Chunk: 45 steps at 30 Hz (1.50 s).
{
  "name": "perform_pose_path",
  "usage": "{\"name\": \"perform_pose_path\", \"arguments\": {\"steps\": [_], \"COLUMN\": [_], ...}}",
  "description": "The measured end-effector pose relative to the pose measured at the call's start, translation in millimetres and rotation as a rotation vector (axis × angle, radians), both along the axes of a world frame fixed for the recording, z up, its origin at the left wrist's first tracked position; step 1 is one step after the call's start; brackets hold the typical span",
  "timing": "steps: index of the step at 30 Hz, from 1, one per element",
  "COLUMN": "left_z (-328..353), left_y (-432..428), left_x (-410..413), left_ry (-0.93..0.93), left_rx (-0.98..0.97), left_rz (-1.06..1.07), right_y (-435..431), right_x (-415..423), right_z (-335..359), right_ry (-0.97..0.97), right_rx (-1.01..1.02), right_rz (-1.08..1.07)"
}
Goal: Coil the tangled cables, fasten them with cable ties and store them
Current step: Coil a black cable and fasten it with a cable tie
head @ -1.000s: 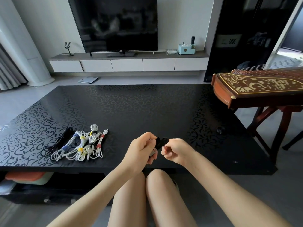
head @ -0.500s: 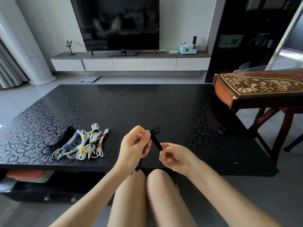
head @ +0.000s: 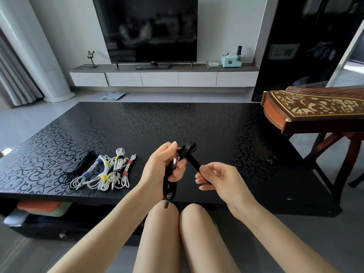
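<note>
Above the near edge of the tabletop, just over the knees: a black cable coil, clutched in the left grip, fingers curled tight round its upper bend, lower loops and a plug dangling below that edge. Wrapped round the coil's top, a black cable tie, its free end pinched in the right grip between thumb and forefinger and drawn out to the right. On the tabletop's near left, already fastened: white cable bundles with coloured ties, beside a black bundle. Likely step in hand: cinching the tie. Possible failures: a slipped pinch under too hard a pull, leaving the wrap slack; loosened left fingers, letting loops spring apart; a tie closed too near the coil's end, sliding off later; the dangling plug snagging on the tabletop edge during set-down.
</note>
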<state>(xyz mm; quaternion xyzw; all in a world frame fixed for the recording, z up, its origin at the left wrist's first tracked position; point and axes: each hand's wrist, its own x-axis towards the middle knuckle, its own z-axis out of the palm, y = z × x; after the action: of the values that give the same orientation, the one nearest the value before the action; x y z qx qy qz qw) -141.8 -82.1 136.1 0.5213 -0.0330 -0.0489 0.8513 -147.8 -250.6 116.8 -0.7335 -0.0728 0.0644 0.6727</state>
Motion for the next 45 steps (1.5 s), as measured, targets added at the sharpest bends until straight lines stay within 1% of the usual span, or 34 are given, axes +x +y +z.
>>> {"name": "perform_pose_path", "arguments": {"steps": [5, 10, 11, 13, 15, 18, 20, 23, 26, 29, 31, 33, 34, 35, 36, 38, 39, 40, 42, 44, 45], "left_z": [-0.4, -8.1, -9.4, -13.1, -17.6, -21.8, -21.4, -14.8, -13.7, -15.8, -16.4, -18.2, -18.5, -18.2, -17.1, -13.0, -10.9, -9.1, -6.5, -5.1, -5.1], "left_y": [-3.5, -7.0, -8.8, -12.5, -15.6, -21.7, -26.3, -32.5, -30.9, -28.3, -29.2, -30.9, -31.2, -30.7, -30.0, -27.4, -25.9, -24.6, -23.5, -22.9, -22.6], "left_x": [3.0, 1.5, 0.7, -1.8, -5.6, -10.8, -13.1, -12.5, -11.6, -9.9, -6.5, -2.3, -1.0, 0.1, -0.2, -0.2, 0.0, 0.0, -0.5, -1.0, -1.5], "left_ry": [0.077, 0.086, 0.101, 0.069, -0.067, -0.336, -0.511, -0.732, -0.820, -0.819, -0.822, -0.760, -0.693, -0.599, -0.487, -0.267, -0.179, -0.115, -0.028, 0.020, 0.030], "left_rx": [-0.005, 0.079, 0.117, 0.292, 0.538, 0.896, 1.075, 1.232, 1.287, 1.242, 1.214, 1.186, 1.148, 1.072, 0.940, 0.563, 0.394, 0.268, 0.099, 0.017, -0.010], "left_rz": [-0.073, -0.146, -0.124, -0.035, 0.027, 0.109, 0.191, 0.222, 0.187, 0.158, 0.175, 0.189, 0.175, 0.130, 0.058, -0.101, -0.157, -0.191, -0.240, -0.277, -0.284], "right_y": [-6.8, -14.9, -15.0, -15.6, -16.9, -16.4, -14.9, -12.4, -9.7, -10.0, -12.8, -17.6, -21.4, -26.7, -33.3, -47.2, -52.0, -53.7, -50.4, -42.7, -37.6], "right_x": [-9.5, -24.2, -27.7, -33.7, -36.3, -32.1, -23.3, -5.4, 4.0, 7.9, 9.9, 10.6, 11.2, 13.2, 15.6, 23.5, 25.6, 25.8, 23.9, 22.0, 21.1], "right_z": [1.4, 5.0, 6.4, 11.0, 17.6, 29.6, 39.8, 51.2, 53.2, 50.8, 49.9, 50.1, 50.1, 48.8, 47.0, 41.7, 38.4, 35.2, 27.0, 19.0, 16.9], "right_ry": [-0.169, -0.213, -0.207, -0.144, -0.021, 0.166, 0.290, 0.491, 0.678, 0.741, 0.764, 0.759, 0.727, 0.665, 0.573, 0.323, 0.200, 0.104, 0.014, 0.004, -0.009], "right_rx": [-0.168, -0.266, -0.278, -0.246, -0.139, 0.001, 0.089, 0.219, 0.321, 0.388, 0.437, 0.440, 0.404, 0.356, 0.306, 0.205, 0.150, 0.100, 0.064, 0.088, 0.090], "right_rz": [0.009, -0.005, 0.003, 0.025, 0.038, 0.034, 0.023, -0.024, -0.100, -0.132, -0.134, -0.078, -0.042, -0.026, -0.043, -0.126, -0.134, -0.100, 0.079, 0.278, 0.331]}}
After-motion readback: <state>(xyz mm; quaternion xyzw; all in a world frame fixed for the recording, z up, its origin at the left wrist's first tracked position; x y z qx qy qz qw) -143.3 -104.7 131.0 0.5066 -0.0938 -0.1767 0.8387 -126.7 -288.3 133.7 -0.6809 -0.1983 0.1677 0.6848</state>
